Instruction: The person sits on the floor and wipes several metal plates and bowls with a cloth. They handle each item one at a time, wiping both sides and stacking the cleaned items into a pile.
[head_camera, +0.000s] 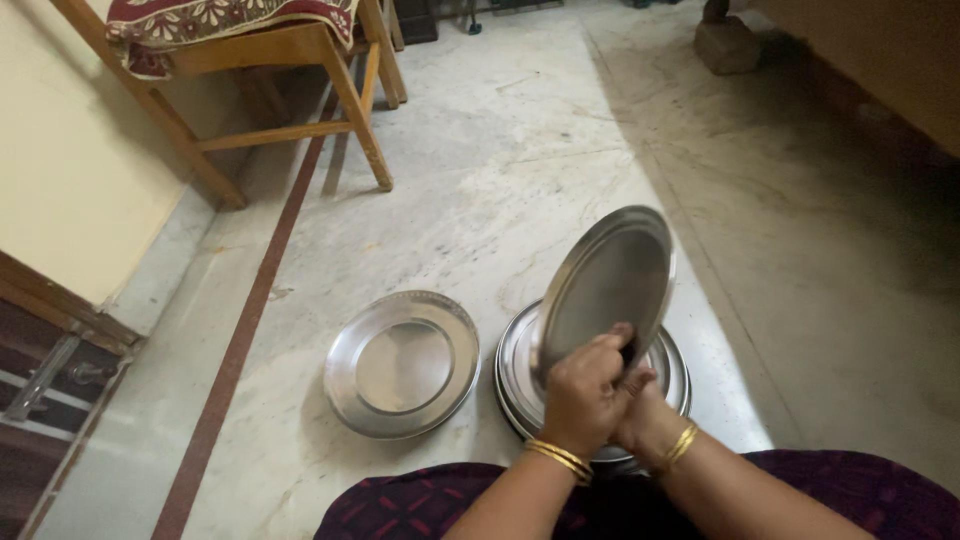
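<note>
One steel plate (610, 285) is held tilted, clamped by the left hand (583, 395) and right hand (640, 405), above a stack of plates (515, 365); one empty plate (402, 364) lies beside it.

Brushed, dull-gleaming round steel plate (610, 285) above a stack of shiny steel plates (515, 375); 1 polished steel plate (402, 362) lies apart on smooth, mottled marble floor (500, 180) (varnished wooden chair (340, 70), patterned cloth cushion (220, 20)).

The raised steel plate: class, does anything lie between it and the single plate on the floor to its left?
Nothing visible does. Both hands hold the raised plate tilted above the stack of plates; only bare floor separates that stack from the single plate.
</note>
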